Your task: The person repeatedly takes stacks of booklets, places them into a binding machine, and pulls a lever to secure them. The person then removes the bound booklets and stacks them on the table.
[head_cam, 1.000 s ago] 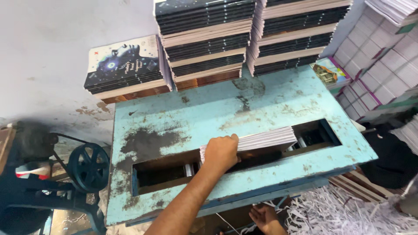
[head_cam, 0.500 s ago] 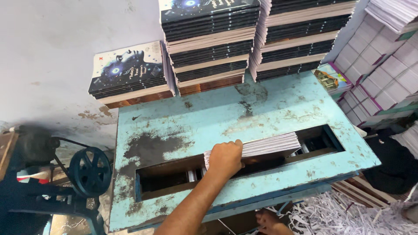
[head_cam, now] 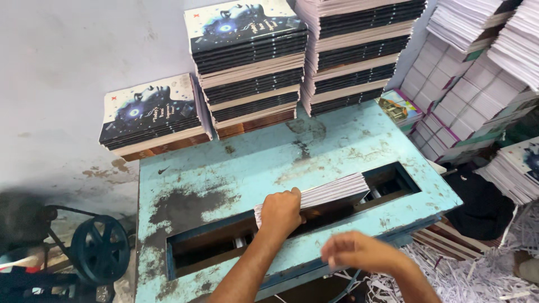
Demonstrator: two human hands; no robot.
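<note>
Left hand (head_cam: pixel 281 213) clamped over the near end of a bundle of white pages (head_cam: pixel 325 193), bundle held tilted over the long slot (head_cam: pixel 236 241) in the worn blue metal table (head_cam: pixel 236 163), right hand (head_cam: pixel 359 252) raised nearby, blurred, grip indeterminable, stacked books (head_cam: pixel 252 62) ranged behind.

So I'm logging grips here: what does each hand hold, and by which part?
The left hand grips the stack of white-edged booklets at its left end, over the table slot. The right hand holds nothing visible.
</note>
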